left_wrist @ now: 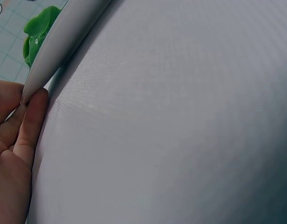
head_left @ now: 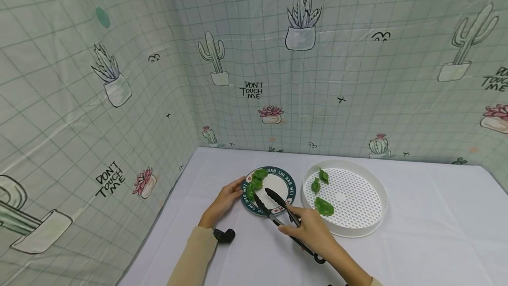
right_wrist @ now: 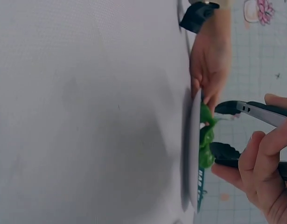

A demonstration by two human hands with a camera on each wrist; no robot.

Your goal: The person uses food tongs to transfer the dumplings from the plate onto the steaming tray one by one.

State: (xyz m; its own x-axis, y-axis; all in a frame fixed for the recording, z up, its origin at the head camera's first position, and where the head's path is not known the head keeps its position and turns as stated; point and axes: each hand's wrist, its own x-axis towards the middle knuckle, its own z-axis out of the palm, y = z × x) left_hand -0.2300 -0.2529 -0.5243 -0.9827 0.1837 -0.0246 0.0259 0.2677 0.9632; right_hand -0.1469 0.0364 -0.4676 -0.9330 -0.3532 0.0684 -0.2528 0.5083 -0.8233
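Note:
A round plate (head_left: pixel 286 184) with a dark green rim sits on the white table, with green dumplings (head_left: pixel 257 180) along its left side. My left hand (head_left: pixel 226 198) holds the plate's left rim, thumb over the edge; in the left wrist view my fingers (left_wrist: pixel 33 116) touch the underside of the plate (left_wrist: pixel 64 44) beside a green dumpling (left_wrist: pixel 38 30). My right hand (head_left: pixel 305 228) grips black tongs (head_left: pixel 278 204), whose open tips hover over the plate with nothing between them. In the right wrist view the tongs (right_wrist: pixel 255 112) straddle the dumplings (right_wrist: pixel 206 140).
A white perforated round tray (head_left: pixel 349 197) stands right of the plate with three green dumplings (head_left: pixel 323 206) on its left part. Cactus-patterned cloth walls (head_left: pixel 119 78) close in the back and left. A black wrist strap (head_left: pixel 224 235) lies at my left wrist.

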